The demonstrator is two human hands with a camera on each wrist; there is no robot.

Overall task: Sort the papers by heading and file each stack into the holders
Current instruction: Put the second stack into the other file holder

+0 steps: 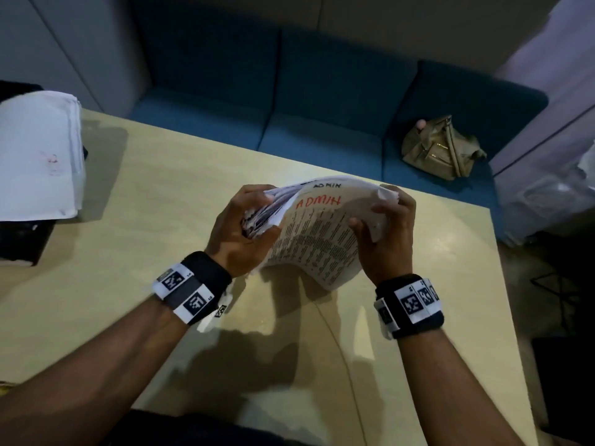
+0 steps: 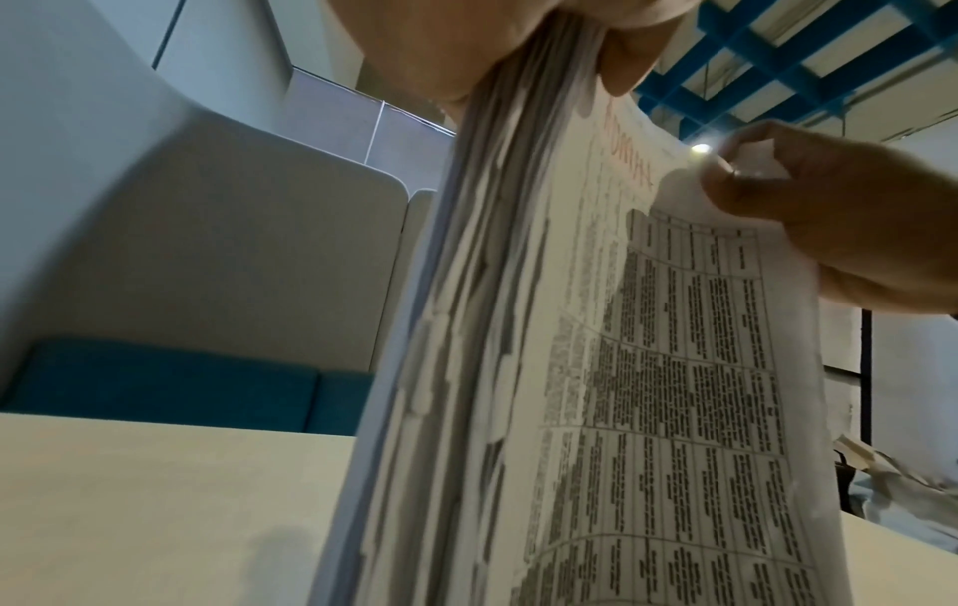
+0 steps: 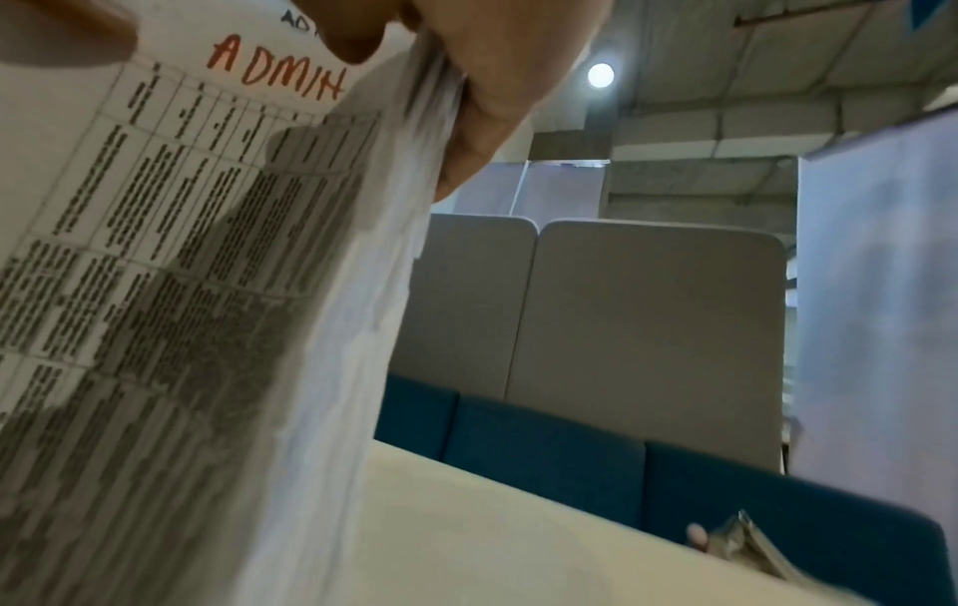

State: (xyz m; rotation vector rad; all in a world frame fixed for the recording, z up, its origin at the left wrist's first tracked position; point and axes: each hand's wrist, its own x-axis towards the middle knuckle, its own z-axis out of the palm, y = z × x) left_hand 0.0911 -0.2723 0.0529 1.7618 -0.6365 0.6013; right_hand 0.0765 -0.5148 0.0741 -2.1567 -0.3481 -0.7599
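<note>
From the head camera, your left hand (image 1: 240, 226) grips a thick bundle of papers (image 1: 317, 235) by its left edge, fingers curled round the sheets, while your right hand (image 1: 384, 230) pinches the upper right corner of the top sheet, headed "ADMIN" in red, the bundle raised above the pale surface (image 1: 161, 194). A second white stack (image 1: 38, 156) lies at the surface's far left; a tan bag (image 1: 442, 148) sits on the blue sofa (image 1: 322, 123) beyond.

At the left wrist, your thumb and fingers (image 2: 627, 61) clamp the fanned sheet edges, the printed table hanging below.

At the right wrist, your fingers (image 3: 498, 106) curl round the bundle's right edge beside the red "ADMIN" heading (image 3: 277, 71).
</note>
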